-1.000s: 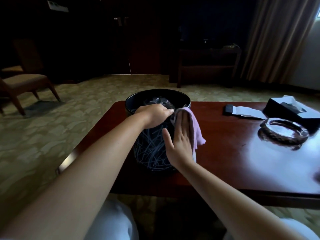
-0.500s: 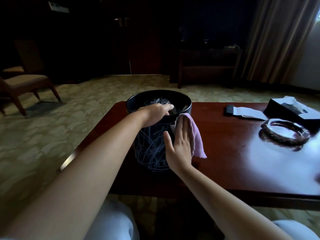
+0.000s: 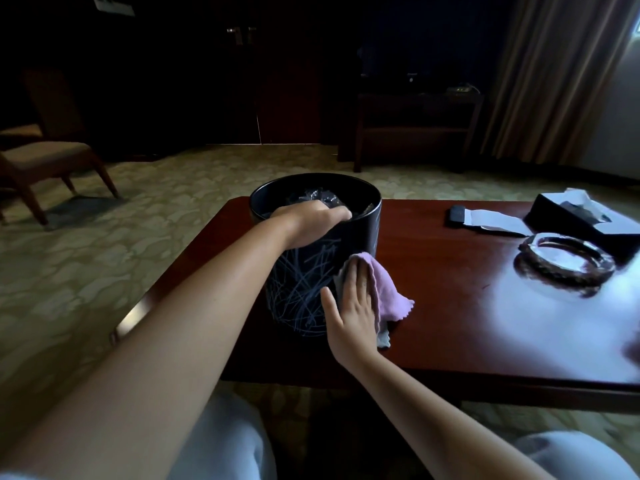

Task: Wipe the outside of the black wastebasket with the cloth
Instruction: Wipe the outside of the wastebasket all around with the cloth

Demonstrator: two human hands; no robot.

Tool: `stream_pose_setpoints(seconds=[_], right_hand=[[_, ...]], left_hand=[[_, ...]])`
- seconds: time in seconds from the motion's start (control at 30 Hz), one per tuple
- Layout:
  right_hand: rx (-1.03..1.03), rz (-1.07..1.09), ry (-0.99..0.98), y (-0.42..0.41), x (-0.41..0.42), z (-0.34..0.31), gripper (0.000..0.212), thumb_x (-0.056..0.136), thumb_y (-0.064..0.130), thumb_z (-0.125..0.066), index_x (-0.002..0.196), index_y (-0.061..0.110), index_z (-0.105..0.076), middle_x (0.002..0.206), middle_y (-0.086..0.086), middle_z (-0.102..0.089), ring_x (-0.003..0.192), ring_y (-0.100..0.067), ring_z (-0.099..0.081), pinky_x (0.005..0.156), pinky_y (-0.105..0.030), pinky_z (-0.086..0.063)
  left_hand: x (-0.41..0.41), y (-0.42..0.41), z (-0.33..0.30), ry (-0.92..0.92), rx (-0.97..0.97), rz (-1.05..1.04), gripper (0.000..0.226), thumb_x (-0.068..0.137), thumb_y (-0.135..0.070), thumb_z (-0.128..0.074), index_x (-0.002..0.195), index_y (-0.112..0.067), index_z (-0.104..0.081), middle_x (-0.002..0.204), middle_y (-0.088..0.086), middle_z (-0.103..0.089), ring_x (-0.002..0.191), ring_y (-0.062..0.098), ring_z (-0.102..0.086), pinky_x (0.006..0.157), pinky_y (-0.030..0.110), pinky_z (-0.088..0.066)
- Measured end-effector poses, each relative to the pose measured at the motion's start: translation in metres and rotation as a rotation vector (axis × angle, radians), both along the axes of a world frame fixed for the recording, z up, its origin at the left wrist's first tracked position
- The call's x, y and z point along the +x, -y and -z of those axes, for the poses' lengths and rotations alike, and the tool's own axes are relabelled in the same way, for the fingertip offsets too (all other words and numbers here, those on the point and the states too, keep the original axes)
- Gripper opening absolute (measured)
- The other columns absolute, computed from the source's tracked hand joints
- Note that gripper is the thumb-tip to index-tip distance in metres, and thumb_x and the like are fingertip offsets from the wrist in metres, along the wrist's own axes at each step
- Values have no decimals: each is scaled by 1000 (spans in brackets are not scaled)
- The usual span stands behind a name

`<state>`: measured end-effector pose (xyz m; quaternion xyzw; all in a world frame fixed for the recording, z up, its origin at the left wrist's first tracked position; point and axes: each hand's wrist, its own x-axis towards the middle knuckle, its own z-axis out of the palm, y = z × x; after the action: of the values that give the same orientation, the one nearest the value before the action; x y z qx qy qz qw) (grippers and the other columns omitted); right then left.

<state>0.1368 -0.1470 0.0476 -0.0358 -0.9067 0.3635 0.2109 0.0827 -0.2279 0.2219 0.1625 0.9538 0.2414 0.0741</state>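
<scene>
- The table [image 3: 450, 306] bears the black wastebasket [image 3: 304, 271] at its left end.
- The left hand [image 3: 311, 223] grips the wastebasket's near rim, fingers curled over it.
- The right hand [image 3: 353, 306], fingers straight, presses the pink cloth [image 3: 391, 292] against the wastebasket's lower right side.
- An ashtray [image 3: 564, 261] sits well apart to the right.

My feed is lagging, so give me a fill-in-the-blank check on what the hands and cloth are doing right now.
1. The left hand grips the wastebasket's ____.
2. The right hand presses a ____ cloth flat against the wastebasket's side.
3. The wastebasket stands on a dark red ____.
4. The glass ashtray lies to the wastebasket's ____.

Missing words: rim; pink; table; right
</scene>
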Motion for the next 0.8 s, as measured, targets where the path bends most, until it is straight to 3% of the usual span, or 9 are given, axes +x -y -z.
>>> stream_pose_setpoints(seconds=[0.13, 0.23, 0.3, 0.53, 0.7, 0.8], right_hand=[[35, -22, 109, -2, 10, 26, 77, 81, 68, -6, 141, 29, 22, 147, 16, 31, 130, 7, 34, 102, -9, 25], [-39, -96, 374, -5, 26, 51, 71, 96, 56, -22, 146, 23, 17, 153, 6, 25, 128, 4, 27, 108, -19, 10], [-105, -112, 451, -5, 29, 53, 69, 98, 51, -24, 148, 22, 14, 154, 6, 23, 128, 5, 22, 112, -23, 3], [-105, -19, 121, 1, 10, 30, 75, 87, 58, -18, 147, 25, 13, 146, 19, 22, 132, 7, 24, 108, -17, 16], [80, -26, 431, -11, 27, 73, 77, 95, 55, -29, 149, 18, 10, 156, 4, 19, 133, 0, 24, 115, -29, 8], [59, -1, 409, -10, 28, 73, 77, 94, 53, -34, 150, 19, 5, 157, 5, 12, 143, -8, 15, 116, -31, 3]], left_hand=[[1, -1, -1, -15, -29, 6, 51, 94, -55, -34, 117, -20, -63, 102, 1, -59, 91, 19, -49, 84, 33, -34], [2, -1, -2, -15, -43, 0, 52, 94, -56, -33, 114, -19, -63, 100, 1, -55, 91, 20, -47, 86, 33, -33], [2, -1, -1, -23, -50, 1, 50, 94, -56, -33, 111, -20, -63, 100, 1, -54, 91, 20, -47, 88, 34, -34], [0, -2, 2, -47, -74, 10, 51, 94, -56, -34, 125, -23, -59, 126, 4, -58, 113, 24, -50, 91, 33, -33], [-2, -2, 2, -30, -76, 8, 52, 95, -55, -33, 127, -22, -57, 126, 4, -57, 114, 24, -50, 92, 32, -33], [-2, -2, 3, -43, -81, 7, 53, 94, -56, -33, 124, -20, -59, 106, 2, -57, 107, 23, -52, 93, 33, -34]])
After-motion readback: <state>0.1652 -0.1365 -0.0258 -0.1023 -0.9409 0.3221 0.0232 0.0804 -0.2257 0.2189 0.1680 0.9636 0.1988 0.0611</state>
